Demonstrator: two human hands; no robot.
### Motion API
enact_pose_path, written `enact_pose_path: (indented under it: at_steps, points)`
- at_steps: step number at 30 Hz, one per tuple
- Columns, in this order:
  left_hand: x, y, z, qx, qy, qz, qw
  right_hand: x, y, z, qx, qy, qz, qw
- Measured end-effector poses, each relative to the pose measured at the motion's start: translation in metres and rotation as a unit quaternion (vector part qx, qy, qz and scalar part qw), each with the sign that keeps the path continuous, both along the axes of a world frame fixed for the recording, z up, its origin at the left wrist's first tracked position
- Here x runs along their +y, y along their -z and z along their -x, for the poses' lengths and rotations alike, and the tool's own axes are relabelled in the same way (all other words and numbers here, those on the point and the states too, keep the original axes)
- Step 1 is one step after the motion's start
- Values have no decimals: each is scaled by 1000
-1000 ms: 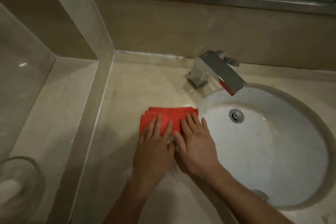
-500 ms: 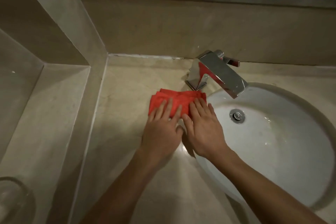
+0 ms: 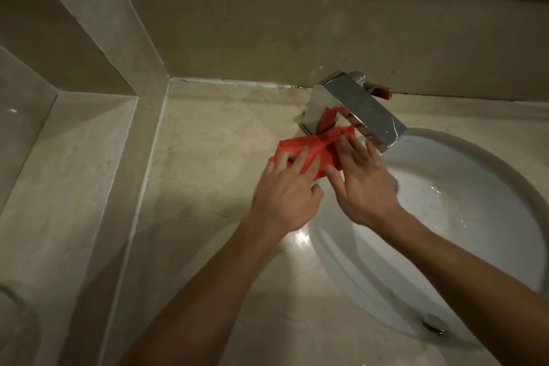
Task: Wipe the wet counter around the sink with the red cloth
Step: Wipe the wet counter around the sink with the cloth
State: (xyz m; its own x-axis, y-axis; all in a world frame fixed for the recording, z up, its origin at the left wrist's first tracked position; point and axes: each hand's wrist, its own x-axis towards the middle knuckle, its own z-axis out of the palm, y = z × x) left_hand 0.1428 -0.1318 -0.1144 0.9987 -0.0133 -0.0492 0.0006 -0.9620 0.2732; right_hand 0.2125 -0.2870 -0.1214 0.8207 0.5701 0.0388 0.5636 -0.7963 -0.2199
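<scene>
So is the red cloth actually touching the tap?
Touching, it seems. The head view shows the red cloth bunched against the tap base with no counter visible between, both hands pressing it there.

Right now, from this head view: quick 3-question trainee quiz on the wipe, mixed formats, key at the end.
1. True or false: both hands press the red cloth with straight fingers.
2. The cloth's far end touches: A) mirror frame B) faucet base C) drain.
3. Fill in: the right hand partly hangs over the ____.

Key: 1 true, left hand included. 2 B. 3 sink.
</scene>
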Motion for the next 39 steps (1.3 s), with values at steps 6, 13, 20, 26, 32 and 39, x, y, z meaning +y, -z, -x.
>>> enact_pose_path:
  at_steps: [6, 13, 20, 26, 32, 39]
  points:
    - [-13, 3, -16, 9, -7, -25, 1000, -7, -4, -30, 6, 7, -63, 998]
    - [1, 8, 41, 3, -106, -30, 994, 13, -8, 28, 71, -75, -49, 993]
    - [60, 15, 26, 38, -52, 25, 998, 49, -4, 46, 73, -8, 17, 997]
    - [58, 18, 40, 18, -11, 0, 1000, 49, 1, 78, 65, -10, 51, 997]
    - [26, 9, 109, -10, -59, 33, 998, 15, -7, 131, 127, -16, -10, 992]
    - [54, -2, 73, -2, -203, 41, 978, 29, -9, 59, 405, 321, -313, 797]
